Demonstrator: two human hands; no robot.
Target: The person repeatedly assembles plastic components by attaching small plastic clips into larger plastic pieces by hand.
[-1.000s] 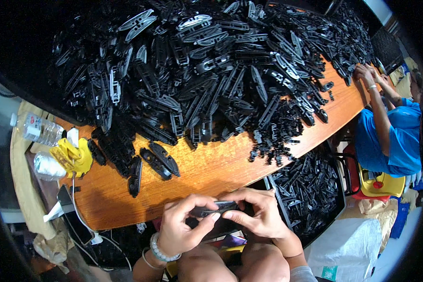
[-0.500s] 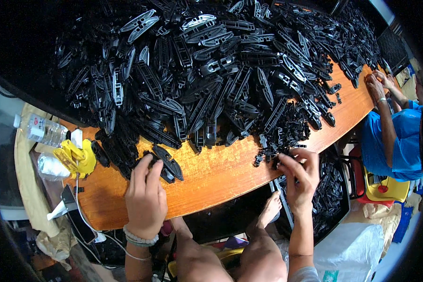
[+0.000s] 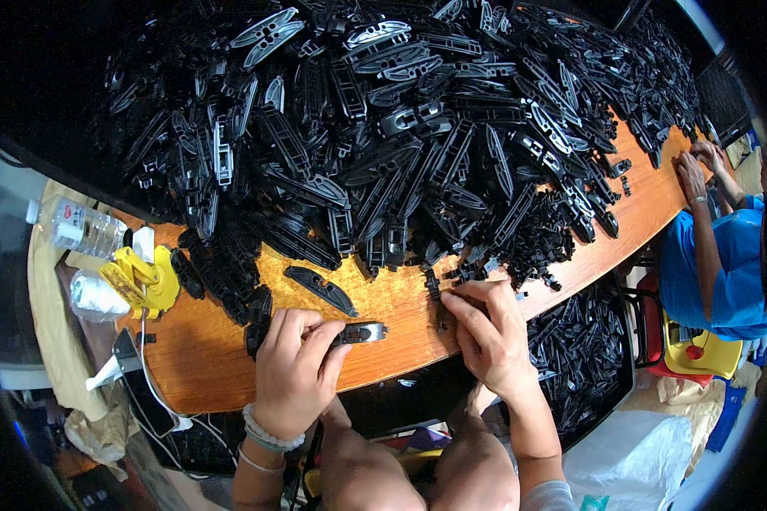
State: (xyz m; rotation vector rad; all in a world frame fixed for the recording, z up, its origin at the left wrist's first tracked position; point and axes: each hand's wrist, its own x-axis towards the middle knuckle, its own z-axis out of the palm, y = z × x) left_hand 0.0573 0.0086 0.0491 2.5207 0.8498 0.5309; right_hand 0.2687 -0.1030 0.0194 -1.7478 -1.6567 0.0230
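My left hand [image 3: 296, 366] is closed around a long black plastic part [image 3: 364, 333] near the table's front edge; its glossy end sticks out to the right between thumb and fingers. Just behind it a flat black boat-shaped piece [image 3: 320, 290] lies on the wood. My right hand [image 3: 496, 334] is pinched at a small black toothed piece [image 3: 433, 288], low over the table by the near edge of the heap. Its fingertips partly hide what they hold. Beyond both hands spreads a deep heap of black plastic parts [image 3: 392, 162].
Smaller black clips [image 3: 541, 243] lie right of centre. At left stand a yellow tape dispenser [image 3: 149, 281] and a clear bottle [image 3: 81, 230], with a white cable [image 3: 145, 349]. A bin of black parts [image 3: 584, 349] sits below the table. A person in blue [image 3: 712, 264] works at right.
My left hand has moved right and nearer me, bringing a black part away from the boat-shaped piece. My right hand has moved left from the small clips with a small piece.
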